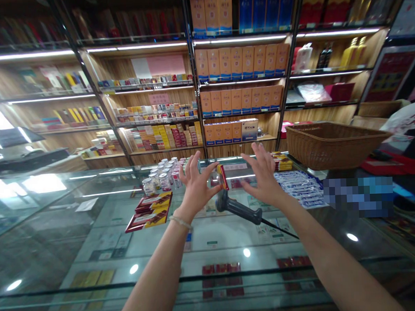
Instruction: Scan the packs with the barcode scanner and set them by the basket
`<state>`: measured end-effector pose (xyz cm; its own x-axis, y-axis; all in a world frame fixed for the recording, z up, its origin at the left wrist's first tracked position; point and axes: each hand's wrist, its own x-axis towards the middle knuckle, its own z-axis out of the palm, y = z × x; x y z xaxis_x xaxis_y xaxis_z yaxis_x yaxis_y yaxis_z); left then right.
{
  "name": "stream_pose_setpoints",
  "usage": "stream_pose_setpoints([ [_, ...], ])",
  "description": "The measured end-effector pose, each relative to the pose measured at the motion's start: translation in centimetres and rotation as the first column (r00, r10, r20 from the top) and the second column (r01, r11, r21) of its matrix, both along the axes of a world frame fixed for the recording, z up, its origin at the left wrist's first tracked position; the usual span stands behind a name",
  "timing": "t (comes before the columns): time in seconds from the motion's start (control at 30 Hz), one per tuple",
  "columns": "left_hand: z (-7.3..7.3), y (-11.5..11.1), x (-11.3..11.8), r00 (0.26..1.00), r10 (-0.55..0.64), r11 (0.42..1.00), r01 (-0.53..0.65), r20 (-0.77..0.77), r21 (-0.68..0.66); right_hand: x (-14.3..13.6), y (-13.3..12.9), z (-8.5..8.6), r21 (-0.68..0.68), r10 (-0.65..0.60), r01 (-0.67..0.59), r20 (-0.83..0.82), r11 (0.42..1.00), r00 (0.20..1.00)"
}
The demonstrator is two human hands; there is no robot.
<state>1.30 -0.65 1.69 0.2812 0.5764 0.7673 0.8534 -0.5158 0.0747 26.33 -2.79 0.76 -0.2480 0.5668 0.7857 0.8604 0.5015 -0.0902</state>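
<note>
My left hand (199,185), with a beaded bracelet (180,221) at the wrist, grips a red and yellow chocolate bar (223,177) between thumb and finger. The bar is seen nearly edge-on above the glass counter. To its right, my right hand (262,178) is open, fingers spread, apart from the bar. Below and between the hands, a dark handheld barcode scanner (240,210) lies on the glass, its cable running right. More flat chocolate bars (151,209) lie left of my left hand.
Small clear jars (160,177) cluster behind the chocolate bars. Blue and white packets (299,188) lie right of my right hand, with yellow and red packs (282,161) behind. A wicker basket (333,146) stands at the right, near a person's white sleeve (405,126). Stocked shelves (239,84) line the wall.
</note>
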Motion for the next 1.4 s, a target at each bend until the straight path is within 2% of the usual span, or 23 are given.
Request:
stream_pose_setpoints([
  [0.23,-0.4,-0.3,0.9,0.994,-0.113,0.988,0.113,0.008,-0.109,-0.2,1.7,-2.1,-0.114,-0.014,0.018,0.041,0.993,0.999],
  [0.5,-0.8,-0.6,1.7,0.980,-0.200,0.970,0.196,-0.015,-0.144,-0.6,1.3,-2.1,-0.137,0.017,-0.010,0.048,0.990,0.999],
  [0.8,-0.9,0.2,0.8,0.987,-0.157,0.975,0.152,-0.019,-0.162,0.1,1.4,-2.0,-0.035,-0.052,0.055,0.072,0.998,0.996],
  [1.0,-0.7,0.7,0.2,0.996,-0.064,0.990,0.070,0.054,-0.122,0.6,1.5,-1.6,0.056,-0.148,0.143,0.094,0.988,0.985],
  [1.23,-0.2,-0.1,0.3,0.994,-0.028,0.999,0.025,-0.102,-0.029,0.2,1.1,-1.5,0.064,-0.178,0.170,0.145,0.983,0.973],
  [1.4,-0.2,-0.3,0.4,0.989,-0.035,0.999,0.035,-0.141,-0.002,-0.1,0.9,-1.5,0.058,-0.182,0.175,0.165,0.983,0.969],
])
